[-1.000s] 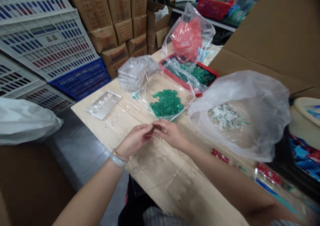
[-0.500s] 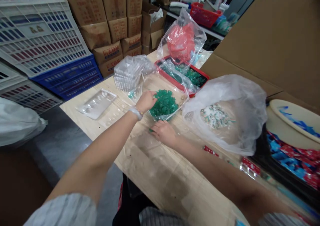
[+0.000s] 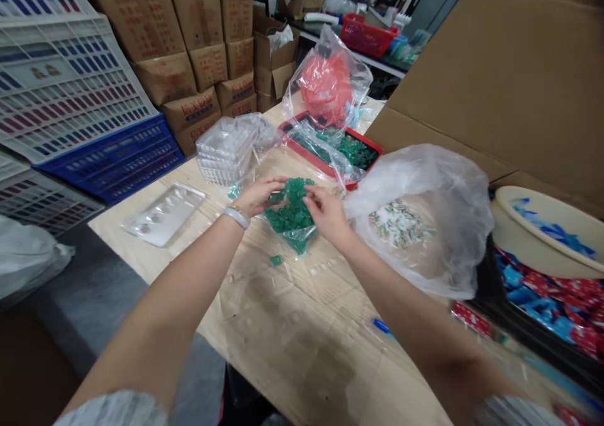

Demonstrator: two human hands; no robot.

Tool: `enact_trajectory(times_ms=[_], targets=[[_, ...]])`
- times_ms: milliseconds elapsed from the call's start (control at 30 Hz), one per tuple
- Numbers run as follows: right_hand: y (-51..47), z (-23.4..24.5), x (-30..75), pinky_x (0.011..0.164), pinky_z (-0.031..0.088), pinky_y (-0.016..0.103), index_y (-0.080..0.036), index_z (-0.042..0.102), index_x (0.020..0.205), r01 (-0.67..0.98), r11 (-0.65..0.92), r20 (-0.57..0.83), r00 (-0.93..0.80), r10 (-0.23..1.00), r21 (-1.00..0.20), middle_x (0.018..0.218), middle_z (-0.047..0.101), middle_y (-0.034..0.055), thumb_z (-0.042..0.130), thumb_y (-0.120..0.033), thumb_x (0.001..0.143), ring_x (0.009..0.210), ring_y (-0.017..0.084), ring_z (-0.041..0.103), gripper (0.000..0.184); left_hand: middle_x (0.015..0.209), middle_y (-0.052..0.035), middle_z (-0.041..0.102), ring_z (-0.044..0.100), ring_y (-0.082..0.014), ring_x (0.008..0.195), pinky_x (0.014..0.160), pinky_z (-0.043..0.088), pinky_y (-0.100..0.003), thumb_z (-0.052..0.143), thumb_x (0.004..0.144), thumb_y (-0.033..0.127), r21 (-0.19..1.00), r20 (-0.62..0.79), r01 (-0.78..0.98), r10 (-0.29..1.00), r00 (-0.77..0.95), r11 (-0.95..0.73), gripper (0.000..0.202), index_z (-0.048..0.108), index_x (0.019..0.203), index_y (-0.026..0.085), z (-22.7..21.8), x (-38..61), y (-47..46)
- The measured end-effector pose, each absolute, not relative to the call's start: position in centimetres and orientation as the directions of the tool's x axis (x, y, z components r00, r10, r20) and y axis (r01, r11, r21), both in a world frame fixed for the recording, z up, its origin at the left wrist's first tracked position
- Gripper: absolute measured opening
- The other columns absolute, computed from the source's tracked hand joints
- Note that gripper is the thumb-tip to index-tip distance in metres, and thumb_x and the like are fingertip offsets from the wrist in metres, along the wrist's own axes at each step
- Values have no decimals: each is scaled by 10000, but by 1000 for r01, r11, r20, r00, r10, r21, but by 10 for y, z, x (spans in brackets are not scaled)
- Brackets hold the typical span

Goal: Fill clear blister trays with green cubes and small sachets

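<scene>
Green translucent pieces [image 3: 290, 211] lie heaped on a clear plastic bag [image 3: 298, 243] on the counter [image 3: 278, 325]. Left hand [image 3: 257, 196] and right hand [image 3: 328, 215] are open, apart, flanking the heap. Risk: pressing tips pieces off the bag; one stray piece [image 3: 276, 260] lies nearer.

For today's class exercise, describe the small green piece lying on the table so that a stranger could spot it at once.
On the pale wooden table, find the clear plastic bag heaped with green pieces, between the person's left hand and right hand. Just below and left of the bag's lower corner lies the small green piece. Unlike the heap, it sits alone on bare wood, outside the bag.
</scene>
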State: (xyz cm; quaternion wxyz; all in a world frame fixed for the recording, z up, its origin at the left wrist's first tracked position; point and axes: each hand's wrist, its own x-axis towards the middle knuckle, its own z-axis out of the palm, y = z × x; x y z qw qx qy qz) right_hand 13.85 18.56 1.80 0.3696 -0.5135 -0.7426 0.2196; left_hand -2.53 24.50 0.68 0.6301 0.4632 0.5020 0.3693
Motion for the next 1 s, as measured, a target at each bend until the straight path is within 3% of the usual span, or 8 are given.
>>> enact_trajectory(times_ms=[100, 233, 400, 567, 667, 767, 867, 1000], targets=[[217, 7, 135, 674, 470, 302, -204, 535, 1094, 440, 302, 242, -189, 952, -846, 903, 537, 45, 479, -197, 759, 698, 126, 536, 340, 672, -12, 576, 546, -96, 575, 535, 466, -212, 496, 727, 124, 724, -446, -392, 819, 361, 567, 173, 592, 868, 156, 16, -25, 237], [229, -10, 123, 673, 476, 305, -198, 596, 976, 412, 233, 199, -124, 972, -881, 861, 514, 37, 511, -163, 710, 688, 124, 524, 282, 620, -28, 567, 557, -112, 575, 534, 490, -229, 450, 788, 175, 518, -514, -561, 760, 398, 645, 137, 560, 723, 126, 13, -17, 234], [230, -4, 129, 681, 462, 300, -181, 584, 974, 510, 293, 246, -159, 956, -809, 826, 511, 35, 509, -136, 695, 694, 127, 511, 293, 645, -24, 586, 557, -94, 550, 506, 486, -204, 489, 753, 80, 655, -505, -466, 804, 315, 594, 87, 562, 770, 124, 13, -8, 232], [231, 4, 141, 659, 435, 289, -155, 586, 827, 579, 331, 252, -215, 944, -745, 701, 518, 8, 521, -151, 668, 654, 127, 498, 172, 672, -34, 593, 565, -97, 548, 495, 467, -203, 477, 731, 43, 770, -436, -370, 852, 289, 520, 135, 562, 812, 111, 18, -8, 227], [230, -5, 142, 621, 434, 275, -154, 538, 828, 460, 203, 183, -88, 979, -864, 648, 498, -17, 520, -220, 674, 604, 116, 498, 169, 595, 4, 551, 534, -77, 505, 461, 423, -179, 445, 728, 21, 765, -480, -358, 844, 239, 536, 181, 543, 832, 132, 15, -8, 227], [222, -12, 140, 612, 435, 261, -164, 501, 825, 340, 171, 163, -53, 985, -925, 673, 501, -21, 528, -239, 657, 611, 108, 505, 185, 540, 14, 513, 481, -68, 454, 416, 365, -174, 514, 726, 111, 765, -497, -318, 828, 260, 560, 38, 548, 741, 122, 14, -4, 224], [207, -5, 137, 608, 437, 254, -176, 494, 791, 299, 173, 152, -91, 984, -939, 712, 527, -17, 560, -228, 629, 613, 100, 513, 183, 532, 22, 506, 454, -59, 459, 430, 339, -174, 602, 674, 176, 846, -424, -238, 872, 243, 478, 80, 563, 711, 117, 16, -4, 213], [180, 18, 136, 620, 455, 262, -166, 516, 795, 106, -50, -69, -182, 981, -993, 669, 559, -19, 609, -278, 631, 613, 100, 548, 219, 550, 33, 503, 423, -57, 461, 454, 320, -187, 610, 654, 222, 949, -253, -126, 934, 251, 290, 160, 575, 777, 125, 20, -13, 186]])
